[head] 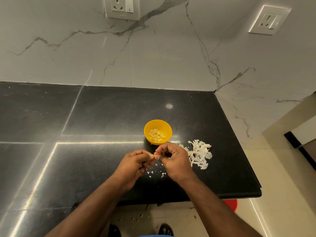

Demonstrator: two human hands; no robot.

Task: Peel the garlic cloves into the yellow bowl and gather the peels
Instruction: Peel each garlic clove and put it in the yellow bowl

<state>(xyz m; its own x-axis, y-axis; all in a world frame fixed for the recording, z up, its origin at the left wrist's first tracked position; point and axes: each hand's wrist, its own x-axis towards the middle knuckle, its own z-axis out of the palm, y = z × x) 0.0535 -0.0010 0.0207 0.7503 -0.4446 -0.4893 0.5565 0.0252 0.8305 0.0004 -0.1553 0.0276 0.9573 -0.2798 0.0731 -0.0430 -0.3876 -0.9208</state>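
Here, a garlic clove (152, 156) is pinched between the fingertips of both hands, left hand (135, 164) and right hand (174, 160), above the black tabletop (102, 117). Just beyond stands the yellow bowl (158, 131) holding peeled cloves (157, 135). A peel pile (199, 156) lies right of the hands; small flakes (156, 172) lie beneath.

Both bare forearms are extended forward and angled inward, so the hands are brought together at centre. Left hand (135, 164) is curled, fingertips pointed right. Right hand (172, 159) is curled, knuckles up, thumb and fingers pinched against the left fingertips. Something small is pinched between them.
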